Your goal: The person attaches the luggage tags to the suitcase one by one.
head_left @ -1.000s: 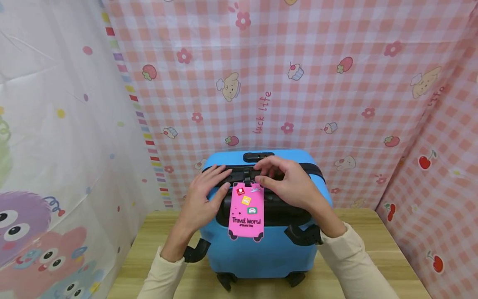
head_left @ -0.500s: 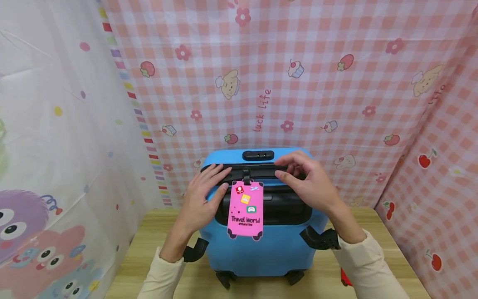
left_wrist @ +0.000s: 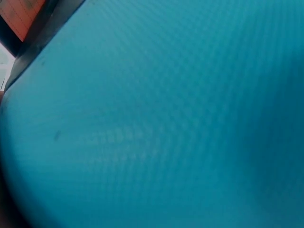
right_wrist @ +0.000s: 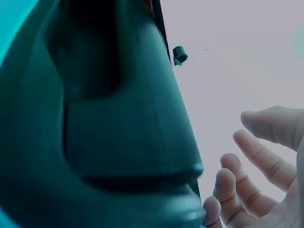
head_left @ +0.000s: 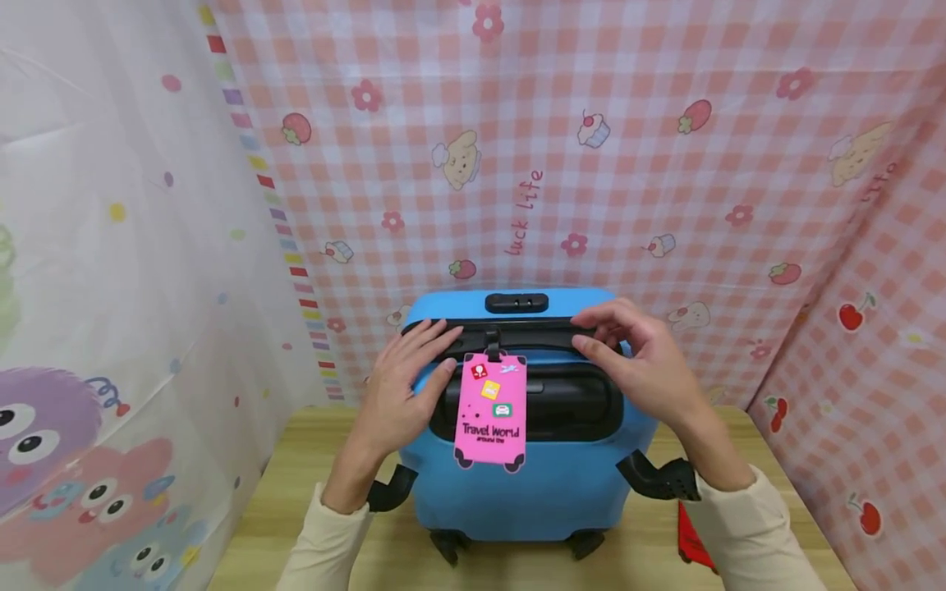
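A blue suitcase [head_left: 517,492] stands upright on the wooden surface, and its shell fills the left wrist view. From its black top handle [head_left: 550,337] hangs a pink luggage tag [head_left: 491,410] on a black strap [head_left: 493,341]. My left hand [head_left: 402,390] rests at the handle's left end, fingers fairly straight. Beside the handle's right end is my right hand [head_left: 650,361], thumb and fingers apart. In the right wrist view the loosely bent fingers [right_wrist: 254,152] hold nothing, and a bright gap separates them from the black part of the case [right_wrist: 118,137].
A flat red item with black corners [head_left: 695,538] lies on the wooden surface [head_left: 296,484], partly behind the right sleeve. A black combination lock [head_left: 516,303] sits on the suitcase top. Pink checked cloth [head_left: 562,189] stands behind, and patterned white cloth [head_left: 148,287] on the left.
My right hand has let go near the tag's strap and moved right along the handle. The red item has come into view. The left hand has stayed put.
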`<action>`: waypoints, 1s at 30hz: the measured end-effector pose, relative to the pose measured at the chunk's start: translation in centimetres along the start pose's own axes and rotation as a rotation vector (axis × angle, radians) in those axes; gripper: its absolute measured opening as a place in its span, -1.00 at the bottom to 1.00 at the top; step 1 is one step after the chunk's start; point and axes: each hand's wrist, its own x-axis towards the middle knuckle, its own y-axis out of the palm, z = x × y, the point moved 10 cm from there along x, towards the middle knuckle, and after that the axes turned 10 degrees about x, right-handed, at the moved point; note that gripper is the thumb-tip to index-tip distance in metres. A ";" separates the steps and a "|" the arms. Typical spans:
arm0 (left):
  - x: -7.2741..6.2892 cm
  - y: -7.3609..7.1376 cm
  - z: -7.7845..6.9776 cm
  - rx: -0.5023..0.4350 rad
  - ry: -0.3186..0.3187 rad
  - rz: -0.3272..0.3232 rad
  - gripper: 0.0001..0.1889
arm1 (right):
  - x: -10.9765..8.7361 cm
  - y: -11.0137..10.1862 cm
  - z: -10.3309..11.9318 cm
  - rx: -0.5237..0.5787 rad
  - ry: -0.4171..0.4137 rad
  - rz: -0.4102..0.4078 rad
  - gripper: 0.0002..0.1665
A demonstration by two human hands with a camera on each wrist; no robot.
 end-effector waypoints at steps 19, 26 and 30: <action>0.0 0.0 -0.1 -0.011 0.014 -0.015 -0.56 | -4.2 -7.6 -7.9 0.045 0.101 -0.273 -0.70; 0.1 0.0 0.0 -0.010 0.012 -0.019 -0.56 | -7.8 -10.9 -14.3 -0.037 0.261 -0.382 -0.61; 0.1 0.0 0.0 -0.015 0.014 -0.021 -0.56 | -9.7 -12.0 -17.6 -0.054 0.369 -0.398 -0.58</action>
